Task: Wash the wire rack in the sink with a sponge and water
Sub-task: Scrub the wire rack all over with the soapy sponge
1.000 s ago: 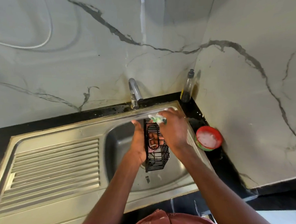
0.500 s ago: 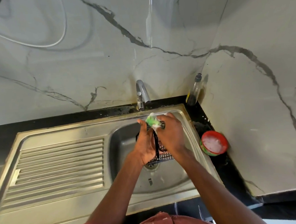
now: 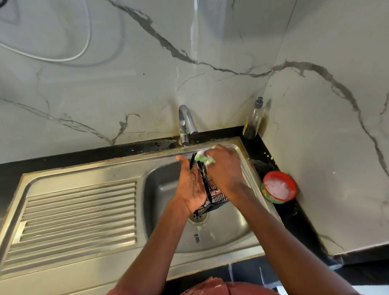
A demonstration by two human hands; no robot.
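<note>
Head cam puts this mid-scrub, I'd say. Wire rack (image 3: 212, 198) is held on edge over the sink (image 3: 164, 191) basin, just above the drain. Left hand (image 3: 190, 188) braces it from the side with the fingers fairly straight against the wires. Right hand (image 3: 225, 170) grips the green sponge (image 3: 203, 158), which is all sudsy, and presses it onto the rack's top edge. No water is coming from the tap (image 3: 186, 122), so soaping looks underway and rinsing is probably still left.
</note>
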